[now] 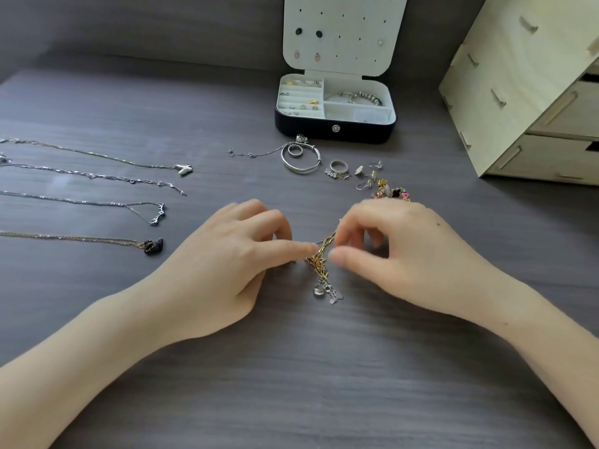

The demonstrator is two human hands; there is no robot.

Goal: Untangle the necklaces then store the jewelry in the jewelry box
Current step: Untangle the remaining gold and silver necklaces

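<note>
One tangle (319, 261) of gold and silver chains lies on the table (291, 390) between two hands. The left hand (227, 254) pinches it with thumb and index, and the right hand (398, 251) pinches its upper strand. Four necklaces (97, 202) lie straight at left, far ends cut off by the frame. One jewelry box (335, 132) stands open behind. Loose rings and earrings (353, 173) sit in front of it, too small to count.

This looks like a room in a home, at a spot for getting dressed up. A dark grey counter (291, 384) with wood lines holds a small open jewelry box (308, 129). Earrings (319, 34) are stuck in its white lid (345, 14). Pale wooden drawers (505, 92) stand at the right. Necklaces (153, 246) lie in rows, and rings (338, 165) sit loose near the box.
</note>
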